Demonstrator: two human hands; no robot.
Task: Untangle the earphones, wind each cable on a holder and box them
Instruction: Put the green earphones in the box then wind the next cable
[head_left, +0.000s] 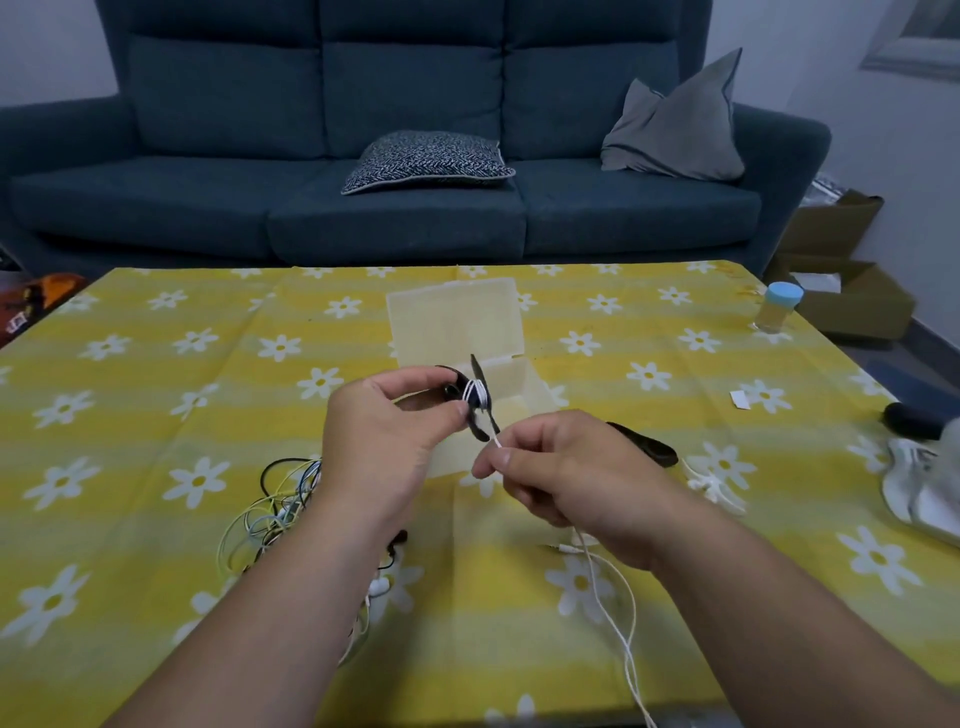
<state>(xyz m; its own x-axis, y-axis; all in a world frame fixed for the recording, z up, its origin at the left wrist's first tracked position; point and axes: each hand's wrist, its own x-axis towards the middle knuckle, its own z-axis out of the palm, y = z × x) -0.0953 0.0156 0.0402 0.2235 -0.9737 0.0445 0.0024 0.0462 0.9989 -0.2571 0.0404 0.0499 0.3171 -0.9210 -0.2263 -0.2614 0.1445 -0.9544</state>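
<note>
My left hand (387, 434) grips a black cable holder (480, 402) above the table's middle. A few turns of white earphone cable (615, 613) are wound round the holder's waist. My right hand (558, 475) pinches that cable just below the holder, and the rest trails down over the table towards the near edge. A translucent box (457, 322) stands open right behind the holder. A tangle of black, yellow and blue cables (270, 512) lies left of my left forearm. A second black holder (647, 444) lies right of my right hand.
A yellow flowered cloth (156, 415) covers the table. A small jar with a blue lid (778, 307) stands at the far right. White fabric (919, 491) and a black object (911, 420) lie at the right edge. A blue sofa stands behind.
</note>
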